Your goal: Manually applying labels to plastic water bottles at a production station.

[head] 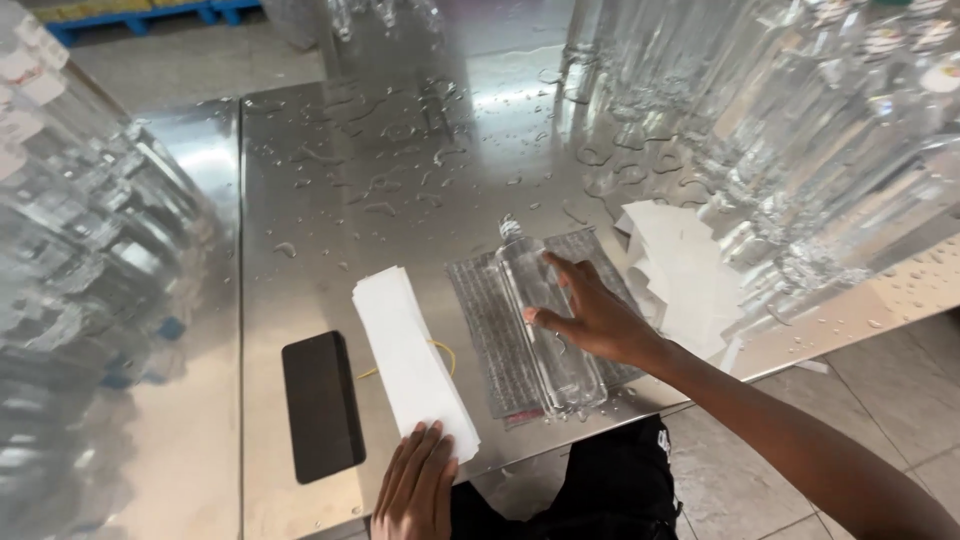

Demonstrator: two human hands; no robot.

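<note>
A clear empty plastic bottle (535,315) lies on its side on a grey cloth mat (487,325), neck pointing away from me. My right hand (595,315) rests on the bottle's right flank, fingers spread, pressing it down. A stack of long white paper strips (410,355) lies left of the mat on the wet steel table (400,170). My left hand (418,490) lies flat at the table's near edge, fingertips touching the near end of the strip stack. A yellow rubber band (445,352) peeks out from under the strips.
A black phone (322,405) lies face down left of the strips. Loose white paper sheets (685,270) lie right of the mat. Masses of clear upright bottles crowd the left (90,260) and the right rear (790,120). Water drops cover the tabletop.
</note>
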